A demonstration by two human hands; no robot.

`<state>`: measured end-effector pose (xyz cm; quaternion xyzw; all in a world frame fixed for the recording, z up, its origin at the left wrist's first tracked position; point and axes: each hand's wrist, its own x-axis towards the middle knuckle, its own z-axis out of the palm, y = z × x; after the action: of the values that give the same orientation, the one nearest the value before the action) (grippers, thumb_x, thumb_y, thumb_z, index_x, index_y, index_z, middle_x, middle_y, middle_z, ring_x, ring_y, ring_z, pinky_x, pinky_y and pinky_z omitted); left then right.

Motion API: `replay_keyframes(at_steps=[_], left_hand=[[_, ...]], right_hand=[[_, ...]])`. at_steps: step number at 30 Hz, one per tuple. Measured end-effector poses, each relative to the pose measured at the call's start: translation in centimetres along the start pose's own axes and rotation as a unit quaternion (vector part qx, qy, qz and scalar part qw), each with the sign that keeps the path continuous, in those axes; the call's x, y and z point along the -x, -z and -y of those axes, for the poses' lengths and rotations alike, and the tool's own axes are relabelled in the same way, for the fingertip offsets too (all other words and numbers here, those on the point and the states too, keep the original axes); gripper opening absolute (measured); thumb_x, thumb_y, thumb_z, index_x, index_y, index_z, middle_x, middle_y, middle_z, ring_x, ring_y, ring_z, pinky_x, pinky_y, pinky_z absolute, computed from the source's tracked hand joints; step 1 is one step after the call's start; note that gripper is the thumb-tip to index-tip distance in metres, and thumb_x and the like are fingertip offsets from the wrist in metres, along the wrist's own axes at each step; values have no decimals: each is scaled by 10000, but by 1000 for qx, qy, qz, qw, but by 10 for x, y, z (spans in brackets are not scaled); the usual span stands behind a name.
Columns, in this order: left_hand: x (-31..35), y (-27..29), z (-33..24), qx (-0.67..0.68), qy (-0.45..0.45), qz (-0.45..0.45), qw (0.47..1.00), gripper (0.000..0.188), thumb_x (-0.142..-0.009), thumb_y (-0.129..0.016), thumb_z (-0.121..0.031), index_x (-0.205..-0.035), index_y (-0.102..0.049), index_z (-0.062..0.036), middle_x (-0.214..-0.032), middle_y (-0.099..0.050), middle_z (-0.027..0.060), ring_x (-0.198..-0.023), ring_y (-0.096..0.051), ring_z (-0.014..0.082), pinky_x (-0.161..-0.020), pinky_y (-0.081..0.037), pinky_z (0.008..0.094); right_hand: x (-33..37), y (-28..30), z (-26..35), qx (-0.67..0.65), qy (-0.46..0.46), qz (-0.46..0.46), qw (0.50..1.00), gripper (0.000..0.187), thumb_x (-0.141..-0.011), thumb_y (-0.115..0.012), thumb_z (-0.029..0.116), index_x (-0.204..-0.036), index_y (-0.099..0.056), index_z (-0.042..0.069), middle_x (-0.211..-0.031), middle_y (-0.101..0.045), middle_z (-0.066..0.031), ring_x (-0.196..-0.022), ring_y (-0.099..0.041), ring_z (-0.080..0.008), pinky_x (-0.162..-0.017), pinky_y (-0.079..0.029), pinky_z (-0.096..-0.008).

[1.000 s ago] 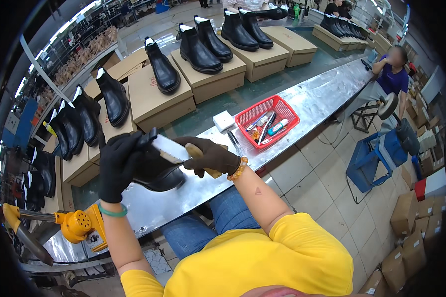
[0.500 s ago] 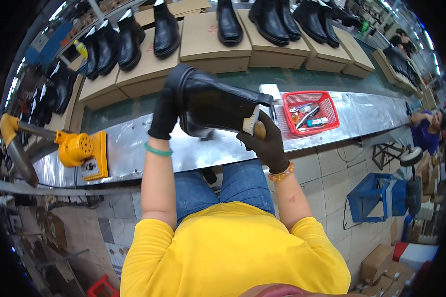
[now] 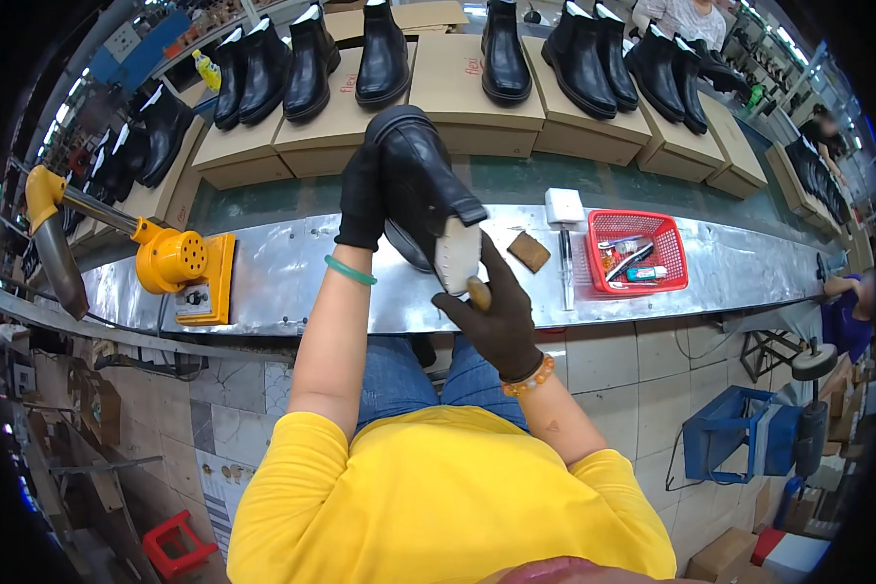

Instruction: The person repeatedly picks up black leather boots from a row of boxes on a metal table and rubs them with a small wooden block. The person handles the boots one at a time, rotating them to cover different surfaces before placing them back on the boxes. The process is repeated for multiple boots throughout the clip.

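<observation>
A black ankle boot (image 3: 420, 180) is held tilted over the metal bench, its sole end up and its opening toward my right hand. My left hand (image 3: 362, 200), in a black glove, is closed round its sole end. My right hand (image 3: 501, 316), in a dark brown glove, is closed on a tool with a rounded wooden handle (image 3: 479, 292) at the boot's opening. A pale piece with small dots (image 3: 457, 255) shows there; I cannot tell if it belongs to the tool or the boot. On the bench, right of the boot, lie a brown square pad (image 3: 529, 251) and a slim pen-like tool (image 3: 566, 271).
A red basket (image 3: 679, 255) of small items and a white box (image 3: 564, 205) are on the bench's right. A yellow machine (image 3: 180, 268) stands left. Black boots (image 3: 383, 58) line cardboard boxes (image 3: 477, 122) behind. Other people are at the right and far back.
The boot has turned more upright, its opening swinging down toward me. Both hands still hold on. The view has shifted, and the brown pad now shows beside the boot.
</observation>
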<state>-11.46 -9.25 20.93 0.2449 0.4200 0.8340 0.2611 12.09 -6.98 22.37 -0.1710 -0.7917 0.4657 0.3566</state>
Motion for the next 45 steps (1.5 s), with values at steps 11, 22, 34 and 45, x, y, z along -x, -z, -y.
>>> replay_keyframes(at_steps=[11,22,34,45], left_hand=[[-37,59,29,209,149,41,966,493,-910,-471,-492,-1063,-585,-37,-987,-633,105,-887,-614,191,-815,-499,329],[14,42,-15,313,170,89,930,480,-910,-449,-460,-1185,-498,-69,-1101,-582,96,-984,-577,226,-879,-471,352],[63,187,88,-386,-24,37,921,462,-943,-395,-358,-1331,-374,-109,-1263,-497,52,-1130,-506,227,-951,-428,360],[143,147,-6,-544,-137,-51,826,689,-729,-739,-309,-1296,-453,-40,-1244,-527,145,-1163,-471,330,-1024,-338,414]], right_hand=[[2,-22,6,7,37,111,993,710,-702,-755,163,-1318,-429,28,-1294,-488,-211,-1169,-515,-329,-938,-443,-365],[-21,-60,-65,37,40,54,997,806,-675,-767,132,-1360,-350,43,-1332,-428,-196,-1250,-415,-330,-1019,-363,-375],[-45,-87,-106,-4,-80,110,991,813,-649,-755,97,-1366,-373,108,-1215,-497,-168,-1124,-498,-310,-942,-417,-371],[8,-126,-66,-71,-17,203,976,688,-695,-734,79,-1323,-456,128,-1221,-506,-186,-1116,-520,-333,-924,-438,-375]])
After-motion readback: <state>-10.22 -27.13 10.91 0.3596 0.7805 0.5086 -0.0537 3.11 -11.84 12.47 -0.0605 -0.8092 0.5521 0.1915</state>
